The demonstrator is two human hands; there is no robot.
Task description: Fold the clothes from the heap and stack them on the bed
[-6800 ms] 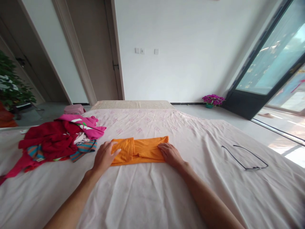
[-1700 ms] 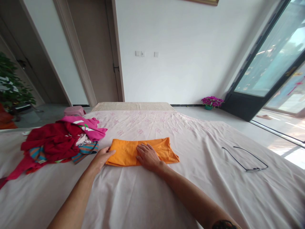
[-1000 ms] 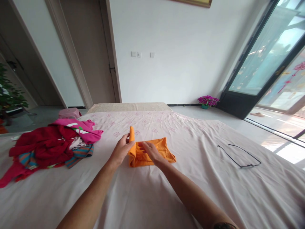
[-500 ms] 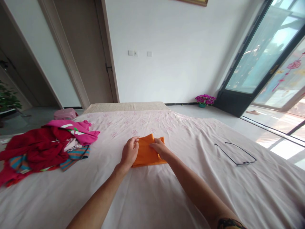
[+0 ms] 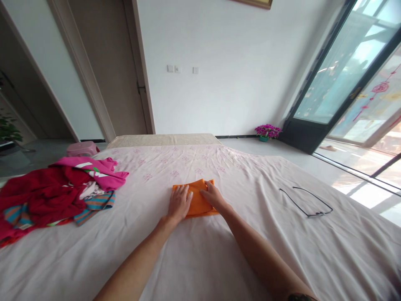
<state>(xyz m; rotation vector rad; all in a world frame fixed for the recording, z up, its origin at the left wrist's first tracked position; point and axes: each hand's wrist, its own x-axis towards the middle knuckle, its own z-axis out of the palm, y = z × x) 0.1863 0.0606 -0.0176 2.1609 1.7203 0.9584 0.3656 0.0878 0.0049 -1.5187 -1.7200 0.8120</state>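
A folded orange garment (image 5: 196,204) lies in front of me on a pale sheet with pink flower prints (image 5: 175,251); its exact kind is hidden by the folds. On its left part my left hand (image 5: 180,202) rests flat, fingers stretched toward the far edge. My right hand (image 5: 213,196) grips the right side, thumb on top and the other fingers mostly out of sight.
A heap of red, pink and striped clothes (image 5: 59,196) sits on the left. Eyeglasses (image 5: 316,215) lie unfolded on the right. Beyond the sheet are a pink stool (image 5: 82,149) and a pot of purple flowers (image 5: 267,131).
My left hand has gone from pinching the garment's left edge to lying flat on top of it. The raised upper fold has come down. My right hand keeps its grip.
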